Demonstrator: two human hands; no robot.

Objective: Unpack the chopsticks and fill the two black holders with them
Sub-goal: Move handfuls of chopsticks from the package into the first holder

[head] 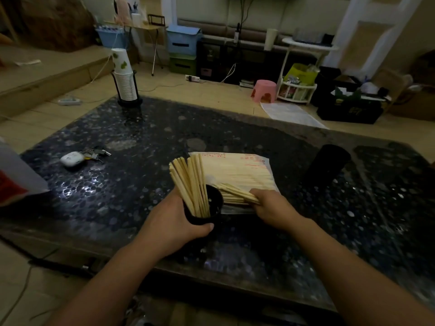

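We see pale wooden chopsticks (190, 182) fanned upright in a black holder (204, 208), leaning away from us. Our left hand (174, 222) wraps around that holder, thumb across its near side. Just right of the holder, our right hand (270, 208) grips a small bundle of chopsticks (237, 192) over the opened packet (237, 170). A second black holder (327, 165), seemingly empty, stands well right.

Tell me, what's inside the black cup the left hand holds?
A fan of chopsticks stands in the holder, leaning left. The cup's bottom is hidden by its wall and the left hand.
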